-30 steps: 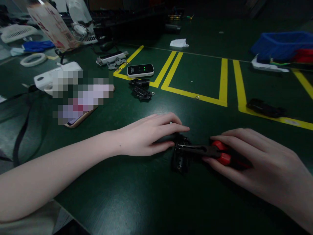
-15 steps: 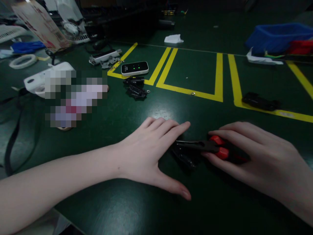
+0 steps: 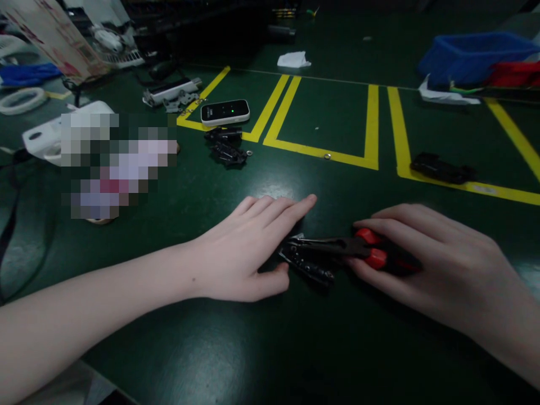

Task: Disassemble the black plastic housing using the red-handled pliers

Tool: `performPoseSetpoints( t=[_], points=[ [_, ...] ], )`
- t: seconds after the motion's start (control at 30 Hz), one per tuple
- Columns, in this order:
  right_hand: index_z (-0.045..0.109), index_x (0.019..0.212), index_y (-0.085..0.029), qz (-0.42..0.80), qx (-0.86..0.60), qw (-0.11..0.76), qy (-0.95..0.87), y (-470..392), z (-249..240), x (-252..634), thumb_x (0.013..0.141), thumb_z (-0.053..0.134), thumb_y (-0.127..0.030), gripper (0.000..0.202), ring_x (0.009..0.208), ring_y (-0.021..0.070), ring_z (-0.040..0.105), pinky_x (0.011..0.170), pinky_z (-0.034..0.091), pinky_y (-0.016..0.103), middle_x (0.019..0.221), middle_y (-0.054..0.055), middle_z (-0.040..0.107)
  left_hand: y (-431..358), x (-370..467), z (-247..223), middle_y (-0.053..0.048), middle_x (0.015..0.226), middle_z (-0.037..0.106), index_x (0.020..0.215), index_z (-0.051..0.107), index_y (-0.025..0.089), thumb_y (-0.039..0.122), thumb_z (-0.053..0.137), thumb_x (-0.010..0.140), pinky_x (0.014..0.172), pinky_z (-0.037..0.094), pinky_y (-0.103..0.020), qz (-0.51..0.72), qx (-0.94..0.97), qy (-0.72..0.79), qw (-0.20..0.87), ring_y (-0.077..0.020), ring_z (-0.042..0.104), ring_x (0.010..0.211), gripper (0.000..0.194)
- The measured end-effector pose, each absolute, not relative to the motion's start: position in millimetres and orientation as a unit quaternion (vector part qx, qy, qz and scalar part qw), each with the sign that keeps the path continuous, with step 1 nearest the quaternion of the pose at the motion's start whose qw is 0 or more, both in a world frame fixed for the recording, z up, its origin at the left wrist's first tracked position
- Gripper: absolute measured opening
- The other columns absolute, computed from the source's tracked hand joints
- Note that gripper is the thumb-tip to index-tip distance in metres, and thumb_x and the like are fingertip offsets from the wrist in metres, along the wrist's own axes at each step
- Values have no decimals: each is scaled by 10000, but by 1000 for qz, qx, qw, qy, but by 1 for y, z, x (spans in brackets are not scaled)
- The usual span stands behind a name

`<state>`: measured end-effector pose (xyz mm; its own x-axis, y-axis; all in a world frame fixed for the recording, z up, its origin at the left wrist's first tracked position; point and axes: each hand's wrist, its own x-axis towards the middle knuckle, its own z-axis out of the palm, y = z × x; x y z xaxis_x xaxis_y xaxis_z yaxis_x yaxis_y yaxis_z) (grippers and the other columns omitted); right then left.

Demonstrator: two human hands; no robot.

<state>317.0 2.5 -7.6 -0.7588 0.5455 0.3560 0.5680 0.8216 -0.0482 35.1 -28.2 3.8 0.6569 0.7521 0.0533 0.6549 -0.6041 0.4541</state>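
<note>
My right hand [image 3: 434, 259] is wrapped round needle-nose pliers [image 3: 365, 247] with red and black handles. Their long jaws point left and lie over a small black part [image 3: 310, 267] with shiny metal edges; whether they grip it cannot be made out. My left hand [image 3: 248, 247] is beside that part, its fingers stretched out over the far side. Its thumb is bent inward at the part's left end, which the hand partly hides.
Several black parts [image 3: 228, 152] and a white-edged device with a green light [image 3: 225, 112] lie further back. Another black piece [image 3: 442, 167] rests on the yellow tape at right. A blue bin [image 3: 472, 56] stands behind; a white device [image 3: 42, 135] is at left.
My left thumb has swung in from wide apart to the black part's left end. Both hands and the pliers appear slightly further left, as does the whole scene.
</note>
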Motion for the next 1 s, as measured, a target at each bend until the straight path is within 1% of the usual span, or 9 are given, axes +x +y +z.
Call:
performPoseSetpoints(
  t=[0.2, 0.3, 0.4, 0.47, 0.53, 0.6, 0.73, 0.83, 1.0],
  points=[
    [576, 1087, -176, -28, -297, 173, -939, 2, -8, 318, 955, 558, -354, 223, 789, 247, 630, 604, 537, 393, 970, 116, 625, -24, 34, 3, -148, 1442, 537, 1519, 312, 101, 221, 402, 982, 1040, 431, -436, 122, 890, 389, 202, -265, 515, 1271, 558],
    [586, 1097, -174, -18, -305, 175, -936, 1, -8, 318, 947, 566, -375, 252, 801, 260, 634, 617, 533, 408, 985, 123, 628, -24, 31, 5, -142, 1425, 547, 1509, 333, 109, 171, 391, 961, 1044, 437, -429, 130, 887, 388, 214, -259, 518, 1274, 555],
    [586, 1098, -179, -22, -308, 179, -934, 1, -8, 318, 950, 559, -364, 239, 802, 256, 635, 615, 527, 397, 984, 118, 627, -29, 31, 10, -140, 1453, 513, 1518, 328, 112, 155, 432, 908, 1073, 437, -433, 130, 882, 390, 232, -260, 507, 1291, 620],
    [579, 1090, -178, -29, -306, 185, -934, 1, -8, 318, 952, 560, -366, 234, 793, 247, 633, 600, 522, 382, 977, 115, 624, -36, 32, 13, -152, 1505, 457, 1544, 278, 110, 219, 508, 890, 1089, 438, -440, 126, 875, 404, 237, -275, 485, 1320, 702],
    [570, 1077, -181, -35, -309, 190, -931, 1, -8, 318, 955, 563, -375, 229, 791, 243, 631, 593, 519, 376, 972, 111, 622, -44, 36, 13, -170, 1536, 415, 1563, 226, 103, 353, 617, 872, 1092, 442, -452, 116, 870, 417, 235, -302, 456, 1346, 833],
    [564, 1069, -191, -35, -319, 191, -928, 0, -7, 317, 959, 558, -380, 219, 798, 248, 633, 594, 518, 381, 974, 110, 622, -48, 39, 10, -186, 1516, 432, 1558, 229, 85, 494, 681, 850, 1086, 442, -468, 113, 874, 415, 224, -320, 451, 1338, 934],
    [573, 1076, -177, -33, -320, 179, -930, -1, -7, 318, 951, 573, -370, 230, 794, 252, 631, 590, 514, 382, 971, 119, 627, -44, 42, 2, -162, 1404, 531, 1479, 375, 88, 532, 675, 887, 1038, 453, -454, 129, 884, 401, 200, -295, 506, 1252, 798],
    [585, 1072, -159, -38, -305, 175, -935, -1, -5, 318, 938, 596, -366, 247, 784, 244, 628, 589, 514, 371, 971, 123, 628, -37, 39, -1, -129, 1317, 578, 1384, 490, 112, 557, 730, 839, 981, 467, -428, 150, 881, 394, 216, -282, 545, 1181, 744],
    [577, 1065, -162, -26, -313, 157, -936, -3, -5, 316, 954, 548, -375, 242, 793, 261, 623, 590, 517, 402, 971, 129, 616, -32, 39, 1, -117, 1264, 592, 1311, 534, 124, 565, 777, 785, 944, 471, -433, 158, 875, 397, 229, -285, 559, 1132, 728]
  ],
)
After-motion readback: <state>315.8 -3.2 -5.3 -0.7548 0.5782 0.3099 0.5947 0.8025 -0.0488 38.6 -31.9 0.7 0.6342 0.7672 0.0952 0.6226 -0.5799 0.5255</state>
